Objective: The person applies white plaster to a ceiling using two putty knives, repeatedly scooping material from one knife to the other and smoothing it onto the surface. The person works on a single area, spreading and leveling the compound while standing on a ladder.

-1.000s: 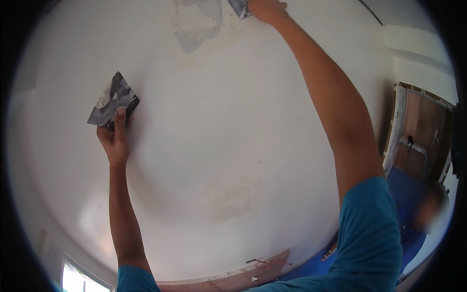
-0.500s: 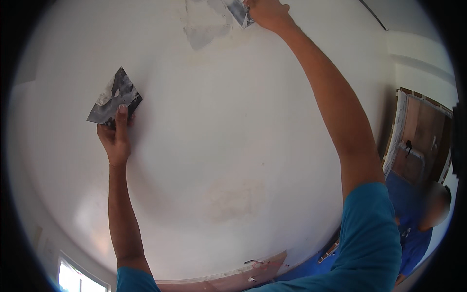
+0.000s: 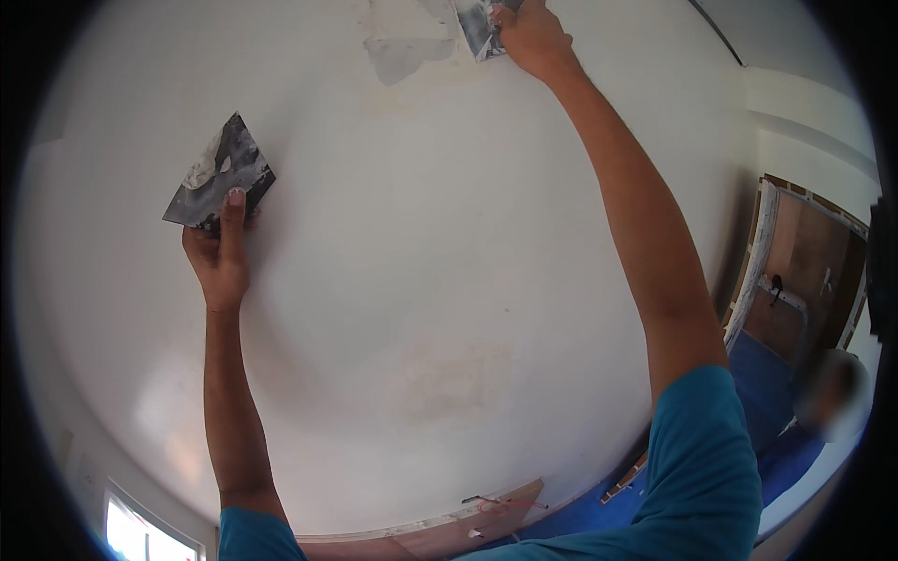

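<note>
My left hand (image 3: 220, 262) grips a dark, flat putty knife (image 3: 210, 192) from below, thumb across its face. Pale filler smears its blade, which stands away from the white surface (image 3: 393, 243). Raised at the top, my right hand (image 3: 538, 42) is closed round a second putty knife, a metal-bladed scraper (image 3: 482, 33) lying against that surface. Part of this tool is cut off by the upper edge. Just left of its blade is a grey patch of wet-looking filler (image 3: 407, 58), with a paler scraped area above.
A faint beige patch (image 3: 454, 383) marks the surface lower down. At the right are a doorway with a wooden door (image 3: 795, 252), blue floor covering (image 3: 762, 374) and another person (image 3: 795, 453). A window (image 3: 140, 528) shows at lower left; a pinkish board (image 3: 440, 538) runs along the bottom.
My right hand and its putty knife have shifted right and slightly down, uncovering more of the grey patch's right side. The left putty knife has risen a little. The other person has moved lower.
</note>
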`<state>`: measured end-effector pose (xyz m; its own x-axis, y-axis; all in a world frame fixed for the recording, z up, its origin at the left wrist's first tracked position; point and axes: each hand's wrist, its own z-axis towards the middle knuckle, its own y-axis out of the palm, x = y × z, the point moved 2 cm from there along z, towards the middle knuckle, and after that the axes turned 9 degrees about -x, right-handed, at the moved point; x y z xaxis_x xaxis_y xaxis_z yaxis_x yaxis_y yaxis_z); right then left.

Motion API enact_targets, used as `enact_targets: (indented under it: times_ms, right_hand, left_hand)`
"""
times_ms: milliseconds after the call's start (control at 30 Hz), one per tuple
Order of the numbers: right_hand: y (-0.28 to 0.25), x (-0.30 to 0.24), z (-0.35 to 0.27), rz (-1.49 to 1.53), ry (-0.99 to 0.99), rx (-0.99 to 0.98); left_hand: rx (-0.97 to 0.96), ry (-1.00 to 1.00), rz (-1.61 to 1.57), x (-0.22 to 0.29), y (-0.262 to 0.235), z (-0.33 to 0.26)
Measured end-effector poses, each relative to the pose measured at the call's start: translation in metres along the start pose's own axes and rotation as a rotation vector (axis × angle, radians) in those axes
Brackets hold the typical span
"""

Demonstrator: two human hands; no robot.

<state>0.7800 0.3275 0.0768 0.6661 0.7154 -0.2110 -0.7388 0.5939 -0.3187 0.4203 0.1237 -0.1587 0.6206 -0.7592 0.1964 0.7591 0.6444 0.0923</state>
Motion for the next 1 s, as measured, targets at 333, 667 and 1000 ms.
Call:
enact_targets:
  times_ms: [333,667,1000]
  right_hand:
    - [0.013,0.005,-0.013,0.066,-0.019,0.070]
    - [0.018,0.007,-0.024,0.132,0.015,0.195]
    - [0.022,-0.008,-0.041,0.043,-0.051,0.056]
  left_hand:
    - [-0.004,-0.012,0.014,-0.001,0.000,0.002]
    - [-0.018,-0.014,-0.004,-0.001,-0.002,0.001]
    - [-0.039,-0.014,0.004,0.002,0.001,0.004]
